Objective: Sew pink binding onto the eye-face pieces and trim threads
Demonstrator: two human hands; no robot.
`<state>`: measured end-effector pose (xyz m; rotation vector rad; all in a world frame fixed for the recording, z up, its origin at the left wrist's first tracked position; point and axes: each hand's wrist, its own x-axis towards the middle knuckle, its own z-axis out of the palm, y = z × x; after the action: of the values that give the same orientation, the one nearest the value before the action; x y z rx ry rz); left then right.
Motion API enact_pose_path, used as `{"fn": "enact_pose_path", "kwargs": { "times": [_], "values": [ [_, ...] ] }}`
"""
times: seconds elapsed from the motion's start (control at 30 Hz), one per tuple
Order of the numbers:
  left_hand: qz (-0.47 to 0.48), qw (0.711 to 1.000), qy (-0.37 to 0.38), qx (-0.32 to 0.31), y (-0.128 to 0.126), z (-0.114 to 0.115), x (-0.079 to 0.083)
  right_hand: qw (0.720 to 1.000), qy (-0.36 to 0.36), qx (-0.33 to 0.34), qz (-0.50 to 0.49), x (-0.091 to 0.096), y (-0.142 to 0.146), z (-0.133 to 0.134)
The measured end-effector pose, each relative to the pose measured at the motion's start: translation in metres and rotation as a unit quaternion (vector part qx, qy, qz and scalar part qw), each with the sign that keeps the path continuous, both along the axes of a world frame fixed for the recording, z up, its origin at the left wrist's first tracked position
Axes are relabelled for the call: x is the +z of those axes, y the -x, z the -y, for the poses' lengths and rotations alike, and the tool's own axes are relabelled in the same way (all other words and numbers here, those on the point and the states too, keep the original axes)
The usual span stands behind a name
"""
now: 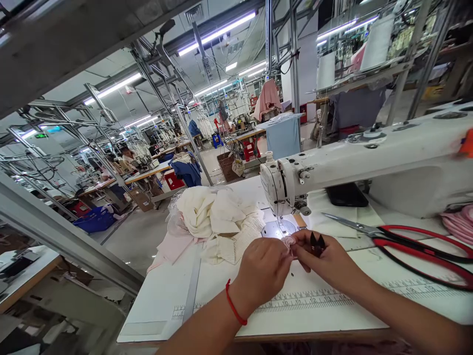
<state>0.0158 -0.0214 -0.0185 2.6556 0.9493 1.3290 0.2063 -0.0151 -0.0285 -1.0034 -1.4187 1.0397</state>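
Observation:
My left hand (260,271), with a red string bracelet at the wrist, pinches a small pale pink fabric piece (288,243). My right hand (327,261) grips small black thread snips (317,244), their blades close to that piece. Both hands hover over the white sewing table (221,305), just in front of the lit needle plate (279,229) of a white industrial sewing machine (332,165). A heap of cream fabric (218,222) lies to the left of my hands, touching neither.
Large red-handled shears (417,249) lie to the right, beside pink fabric (460,222). A black phone (347,195) sits under the machine arm. A tape measure (306,301) runs along the table's front. Further sewing stations, racks and co-workers stand beyond.

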Motion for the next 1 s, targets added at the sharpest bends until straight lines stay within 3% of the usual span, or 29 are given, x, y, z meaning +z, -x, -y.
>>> {"fn": "enact_pose_path", "kwargs": {
  "times": [0.1, 0.33, 0.5, 0.6, 0.7, 0.83, 1.0],
  "values": [
    [0.075, 0.990, 0.123, 0.007, -0.003, 0.001, 0.000, 0.999, 0.012, 0.030, -0.010, 0.001, 0.001, 0.001],
    [0.162, 0.952, 0.260, -0.021, -0.005, -0.007, 0.007, 0.998, 0.028, 0.056, -0.009, -0.004, 0.001, -0.004],
    [0.200, 0.893, 0.395, -0.078, -0.001, -0.010, 0.016, 0.998, 0.015, 0.052, 0.015, -0.011, 0.001, -0.011],
    [0.206, 0.857, 0.463, -0.095, 0.000, -0.011, 0.017, 0.997, -0.041, 0.042, 0.051, -0.012, 0.000, -0.007],
    [0.208, 0.843, 0.490, -0.081, 0.000, -0.012, 0.014, 0.986, -0.132, 0.025, 0.096, -0.017, -0.003, -0.004],
    [0.200, 0.858, 0.470, -0.051, 0.002, -0.013, 0.010, 0.953, -0.252, 0.043, 0.163, -0.031, -0.006, -0.005],
    [0.181, 0.892, 0.412, -0.044, 0.005, -0.013, 0.000, 0.925, -0.286, 0.043, 0.245, -0.038, -0.001, -0.001]
  ]
}}
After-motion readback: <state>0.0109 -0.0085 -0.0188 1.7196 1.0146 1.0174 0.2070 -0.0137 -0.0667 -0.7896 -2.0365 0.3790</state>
